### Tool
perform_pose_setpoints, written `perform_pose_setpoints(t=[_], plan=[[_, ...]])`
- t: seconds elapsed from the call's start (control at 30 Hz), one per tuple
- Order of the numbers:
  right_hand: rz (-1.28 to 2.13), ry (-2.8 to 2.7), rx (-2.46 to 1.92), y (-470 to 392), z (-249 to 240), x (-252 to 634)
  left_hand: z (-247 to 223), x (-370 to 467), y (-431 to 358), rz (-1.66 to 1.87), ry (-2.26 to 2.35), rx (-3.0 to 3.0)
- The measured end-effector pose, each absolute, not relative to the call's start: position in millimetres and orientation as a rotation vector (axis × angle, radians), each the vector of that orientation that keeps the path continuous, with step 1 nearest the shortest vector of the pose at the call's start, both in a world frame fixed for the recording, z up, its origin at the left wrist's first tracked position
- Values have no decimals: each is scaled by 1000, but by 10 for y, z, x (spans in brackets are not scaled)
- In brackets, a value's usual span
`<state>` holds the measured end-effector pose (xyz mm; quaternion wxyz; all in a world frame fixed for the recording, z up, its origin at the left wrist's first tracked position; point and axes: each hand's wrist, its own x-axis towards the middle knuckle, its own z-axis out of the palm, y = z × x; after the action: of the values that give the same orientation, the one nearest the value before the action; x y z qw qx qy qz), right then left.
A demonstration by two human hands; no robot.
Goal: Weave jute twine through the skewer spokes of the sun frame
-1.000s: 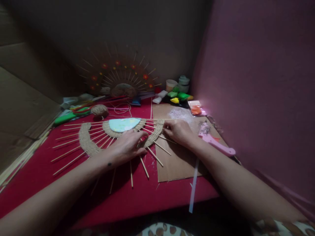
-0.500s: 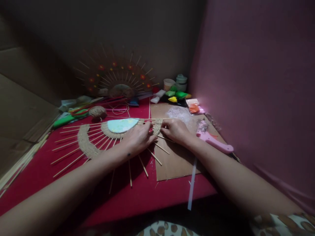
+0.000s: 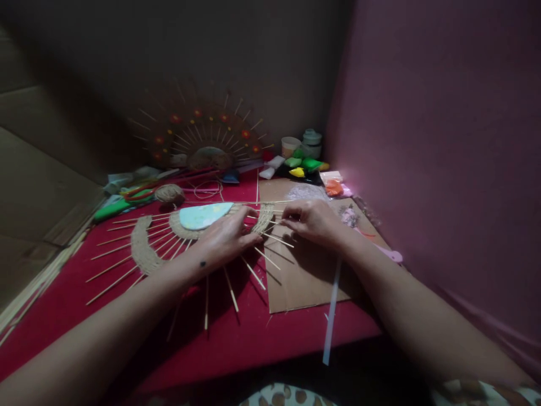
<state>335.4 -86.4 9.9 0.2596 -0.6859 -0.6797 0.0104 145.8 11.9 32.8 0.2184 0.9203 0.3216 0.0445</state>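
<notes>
A half-round fan of thin wooden sticks (image 3: pixel 110 292) lies before me, with a pale blue half-disc (image 3: pixel 203 216) at its centre. A woven twine band (image 3: pixel 143 248) runs across the sticks in an outer arc. My left hand (image 3: pixel 232 230) grips the fan near the right end of this band, thumb below and fingers above. Beyond the band, my right hand (image 3: pixel 311 223) is closed in a pinch by the right-hand stick tips. Whether it holds twine or a stick is too small to make out. A ball of twine (image 3: pixel 169 194) sits behind the fan.
Cardboard (image 3: pixel 308 285) lies on the red table cover (image 3: pixel 236 349). A pink glue gun (image 3: pixel 393 255) is partly hidden by my right forearm; a translucent strip (image 3: pixel 332 321) hangs over the front edge. Behind are coloured clay packets (image 3: pixel 313 163), a cup (image 3: pixel 291 146) and a flowered fan (image 3: pixel 224 118).
My right hand has drawn away from the woven band, slightly to the right. The fan has shifted and turned a little leftward along with my left hand.
</notes>
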Motion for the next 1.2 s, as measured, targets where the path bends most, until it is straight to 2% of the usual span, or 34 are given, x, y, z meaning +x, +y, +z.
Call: perform_pose_setpoints(t=[0.47,0.7,0.9,0.97,1.07,1.2], plan=[[-205,-2001,-1586,-947,218,3344,360,1313,196,213,903,2608],[-29,-1842,-1742,-1053,363,3426,373,1307,179,207,938,2588],[389,-1800,-1716,-1092,428,3519,388,1320,194,217,988,2544],[436,-1832,-1796,-1082,424,3538,402,1319,188,223,1017,2536],[310,-1864,-1908,-1061,396,3568,427,1302,167,230,1028,2538],[39,-1925,-1852,-1050,346,3583,423,1264,144,212,994,2535]])
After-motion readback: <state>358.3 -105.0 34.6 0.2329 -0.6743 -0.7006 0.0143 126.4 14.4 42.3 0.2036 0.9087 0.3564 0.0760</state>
